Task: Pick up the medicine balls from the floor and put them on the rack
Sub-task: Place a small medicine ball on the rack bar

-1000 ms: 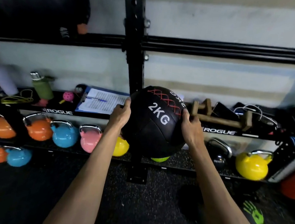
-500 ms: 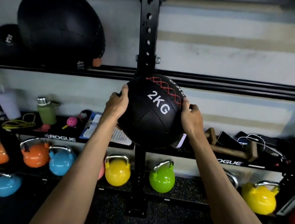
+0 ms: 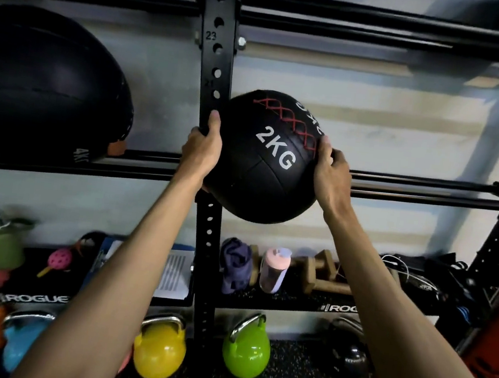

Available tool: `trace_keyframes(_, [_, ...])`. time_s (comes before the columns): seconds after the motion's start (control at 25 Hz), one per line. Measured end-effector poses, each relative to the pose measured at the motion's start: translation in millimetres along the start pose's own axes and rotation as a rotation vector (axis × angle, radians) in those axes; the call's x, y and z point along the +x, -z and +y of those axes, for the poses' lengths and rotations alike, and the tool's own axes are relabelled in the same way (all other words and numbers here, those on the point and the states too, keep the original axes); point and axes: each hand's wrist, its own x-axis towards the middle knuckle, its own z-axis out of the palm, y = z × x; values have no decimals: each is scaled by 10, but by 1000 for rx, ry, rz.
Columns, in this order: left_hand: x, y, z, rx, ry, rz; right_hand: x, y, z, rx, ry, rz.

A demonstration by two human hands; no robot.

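Ball, black and marked "2KG" in white, is being held between two bare hands, in the air in front of the rack and level with its middle rails. Fingers are spreading narrowly around the curve on each side: the left hand is pressing the left flank, its thumb pointing up beside the upright, and the right hand is cupping the right flank, fingertips touching the red stitching. Both forearms are reaching up and forward from the bottom of the view. The ball is overlapping the upright and the rails, its underside hanging below the rail line; whether it is touching the rails cannot be told. To place it well, the person is probably needing to move it right, clear of the upright, lift its underside above the front rail, then lower it so it is sitting cradled between the two bars before loosening the grip. Being round, the ball has no long axis; its printed face is pointing toward the camera, the lettering slanting down to the right and the stitched seam running diagonally across its upper right. A bigger ball is resting on the same rails, well apart to the left. Kettlebells are lining the floor shelf beneath.
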Motion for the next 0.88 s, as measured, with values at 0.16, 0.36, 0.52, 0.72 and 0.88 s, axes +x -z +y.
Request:
trace_keyframes(0.16, [197, -289, 114, -63, -55, 0, 420, 4, 48, 6, 39, 11])
trace_keyframes(0.36, [397, -626, 53, -227, -185, -1, 921, -15, 219, 77, 72, 11])
trace_keyframes(0.52, [524, -786, -10, -235, -246, 29, 1223, -70, 420, 113, 97, 34])
trace_keyframes(0.72, [833, -887, -16, -144, -252, 8, 1414, -198, 583, 51, 174, -63])
trace_keyframes(0.88, [905, -1084, -321, -133, -364, -91, 1521, -356, 788, 15, 113, -39])
